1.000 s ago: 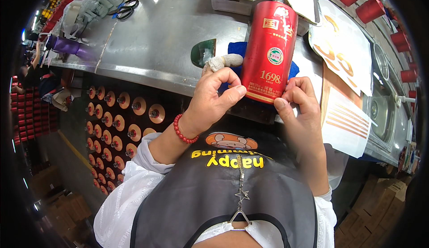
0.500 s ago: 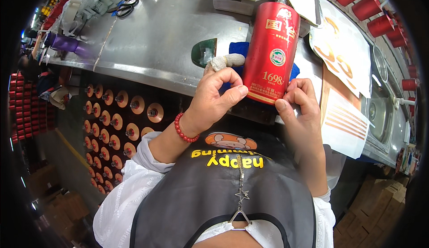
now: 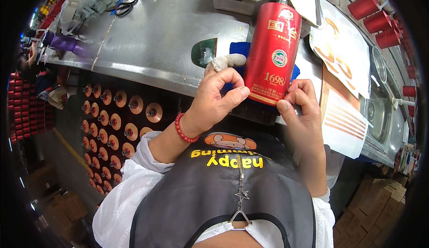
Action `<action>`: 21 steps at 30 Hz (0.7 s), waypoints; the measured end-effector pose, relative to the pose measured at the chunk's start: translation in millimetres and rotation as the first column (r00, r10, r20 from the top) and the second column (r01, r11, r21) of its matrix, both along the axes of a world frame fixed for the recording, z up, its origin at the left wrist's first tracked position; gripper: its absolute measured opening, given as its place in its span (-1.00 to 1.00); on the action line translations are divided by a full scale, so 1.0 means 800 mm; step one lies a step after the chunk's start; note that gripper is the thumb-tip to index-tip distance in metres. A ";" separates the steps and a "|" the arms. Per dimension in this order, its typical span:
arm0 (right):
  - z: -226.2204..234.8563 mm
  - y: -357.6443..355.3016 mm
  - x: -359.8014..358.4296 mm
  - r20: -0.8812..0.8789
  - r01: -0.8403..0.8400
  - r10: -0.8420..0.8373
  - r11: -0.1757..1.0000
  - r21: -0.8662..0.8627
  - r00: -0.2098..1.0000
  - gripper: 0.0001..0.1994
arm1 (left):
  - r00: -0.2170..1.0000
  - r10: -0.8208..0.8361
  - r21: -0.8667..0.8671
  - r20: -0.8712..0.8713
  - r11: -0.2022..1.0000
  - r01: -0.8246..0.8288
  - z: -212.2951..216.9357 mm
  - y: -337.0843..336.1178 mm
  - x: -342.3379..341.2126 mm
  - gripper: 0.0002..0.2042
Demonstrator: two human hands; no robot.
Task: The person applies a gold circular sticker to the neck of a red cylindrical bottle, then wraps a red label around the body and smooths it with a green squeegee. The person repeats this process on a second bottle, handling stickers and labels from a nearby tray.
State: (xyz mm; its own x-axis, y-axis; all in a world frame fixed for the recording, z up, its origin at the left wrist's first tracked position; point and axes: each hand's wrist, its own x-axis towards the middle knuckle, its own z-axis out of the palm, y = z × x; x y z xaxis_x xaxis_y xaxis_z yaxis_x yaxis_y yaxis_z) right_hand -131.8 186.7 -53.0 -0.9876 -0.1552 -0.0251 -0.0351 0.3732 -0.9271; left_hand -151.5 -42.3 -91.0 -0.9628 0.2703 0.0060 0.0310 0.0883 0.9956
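Note:
A red bottle point(image 3: 268, 40) with gold and white decoration lies tilted on a blue cloth point(image 3: 239, 48), its neck away from me and its base toward me. A thin gold band point(image 3: 262, 98) runs around the base end. Thumb and curled fingers of my left hand point(image 3: 220, 90) press at the bottle's lower left edge; one finger wears a whitish fabric cover point(image 3: 229, 61). At the lower right corner, my right hand point(image 3: 304, 105) pinches close against the base with thumb and bent fingers. The bottle hides the fingertips behind it.
A dark green scraper-like piece point(image 3: 204, 52) rests on the metal bench left of the cloth. Farther off lie black-handled scissors point(image 3: 124, 9). To the right are sheets with gold strips point(image 3: 345, 125) and a sink point(image 3: 379, 114). Several bottles point(image 3: 136, 104) stand below, left.
The bottle has turned very slightly and shifted a little to the right. Both hands keep nearly the same grip at its base.

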 end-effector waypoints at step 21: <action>-0.004 0.003 -0.004 -0.087 -0.031 0.037 0.997 0.074 0.996 -0.74 | 0.981 -0.036 0.214 0.191 0.977 -0.006 -0.019 -0.009 -0.002 -0.79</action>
